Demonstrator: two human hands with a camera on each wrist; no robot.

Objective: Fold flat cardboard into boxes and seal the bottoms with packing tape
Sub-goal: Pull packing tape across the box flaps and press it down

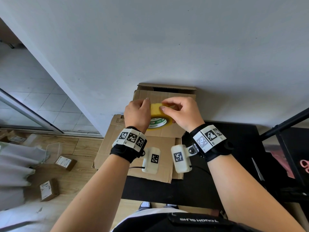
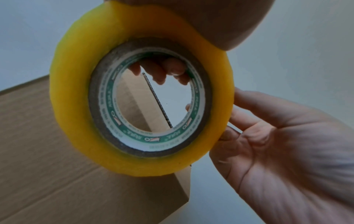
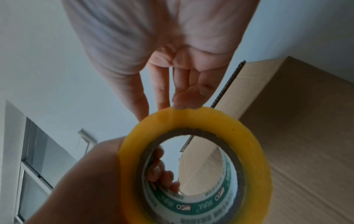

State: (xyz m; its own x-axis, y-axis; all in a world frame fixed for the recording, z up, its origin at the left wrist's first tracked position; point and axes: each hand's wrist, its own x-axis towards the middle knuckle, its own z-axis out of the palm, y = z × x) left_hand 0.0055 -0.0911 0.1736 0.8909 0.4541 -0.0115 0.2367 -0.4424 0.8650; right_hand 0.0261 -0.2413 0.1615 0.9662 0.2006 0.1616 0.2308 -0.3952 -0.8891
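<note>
A yellow packing tape roll (image 1: 156,113) with a green-printed core is held in the air in front of a folded cardboard box (image 1: 167,94). My left hand (image 1: 138,111) grips the roll, its fingers hooked through the core (image 2: 162,71) and the palm over the outer face. My right hand (image 1: 177,109) comes in from the right, with thumb and fingertips curled onto the roll's outer wrap (image 3: 184,103). The box's brown side (image 2: 57,166) fills the left wrist view behind the roll (image 2: 76,91). I cannot see a loose tape end.
The box stands against a white wall on a stack of flat cardboard (image 1: 138,156), which lies on a black table (image 1: 234,164). Scissors (image 1: 258,171) lie at the table's right. Small labelled parcels (image 1: 66,162) are scattered on the wooden floor at the left.
</note>
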